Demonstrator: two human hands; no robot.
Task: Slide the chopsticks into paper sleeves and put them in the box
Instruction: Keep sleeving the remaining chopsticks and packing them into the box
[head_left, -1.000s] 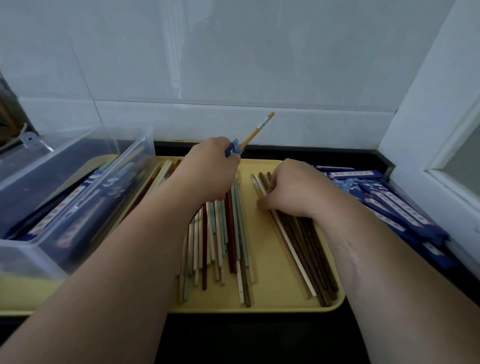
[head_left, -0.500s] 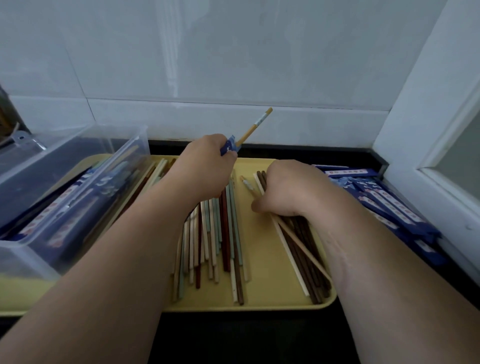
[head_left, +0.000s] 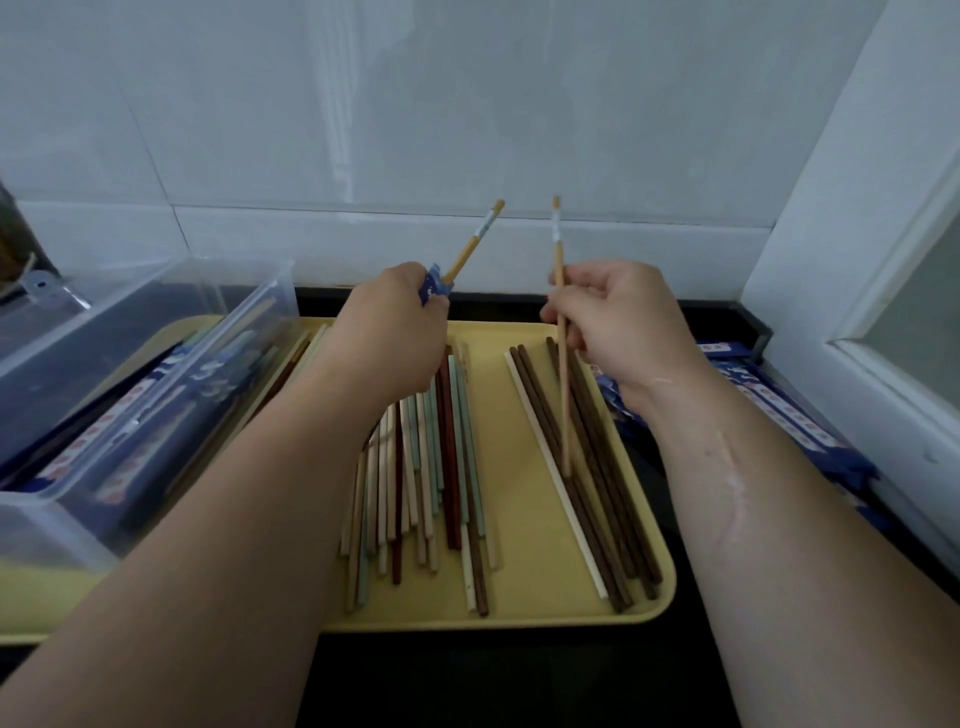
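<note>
My left hand (head_left: 392, 338) grips a blue paper sleeve (head_left: 432, 286) with one tan chopstick (head_left: 475, 241) sticking out of its top, tilted up toward the wall. My right hand (head_left: 621, 325) pinches a second tan chopstick (head_left: 561, 364), held nearly upright above the yellow tray (head_left: 524, 519); its lower tip hangs over the dark brown chopsticks (head_left: 597, 467). A pile of pale, green and red chopsticks (head_left: 421, 467) lies under my left wrist. The clear plastic box (head_left: 130, 389) with sleeved chopsticks inside stands at the left.
A stack of blue paper sleeves (head_left: 779, 405) lies on the black counter to the right of the tray, against the white window frame (head_left: 857, 312). White tiled wall runs behind. The black counter edge is in front of the tray.
My right hand has lifted off the brown chopsticks, raising one tan chopstick to near upright. My left hand keeps the sleeve with its chopstick in about the same place.
</note>
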